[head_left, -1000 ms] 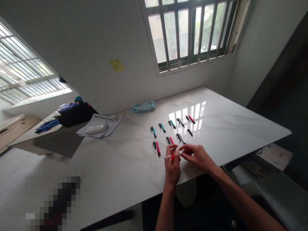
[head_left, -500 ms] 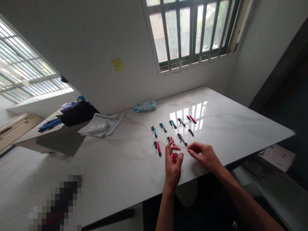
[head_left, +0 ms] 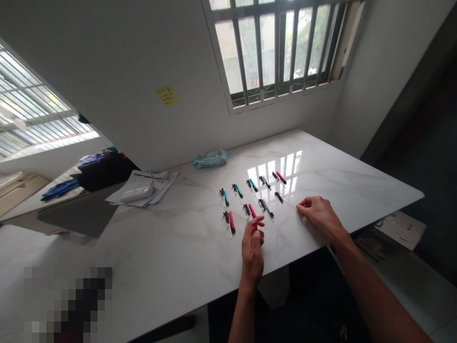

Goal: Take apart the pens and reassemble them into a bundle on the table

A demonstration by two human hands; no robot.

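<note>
A thin refill (head_left: 289, 200) is slanting from the right hand (head_left: 319, 215) toward the tabletop's (head_left: 185, 247) far edge, its long axis running leftward to end just beside a black cap (head_left: 279, 196); whether they are touching is too small to tell. The right hand is the nearer one, its thumb and fingertips pinching the refill's near end, its forearm reaching over the near edge from the right corner's side. The left hand (head_left: 253, 255) is hovering farther left above the near edge, index finger stretching, other fingers curling; red is showing among them, but I cannot tell whether they are gripping it or overlapping the red pen (head_left: 252, 210) behind. Beyond, a wipes packet (head_left: 210, 159) is resting along the far edge.
</note>
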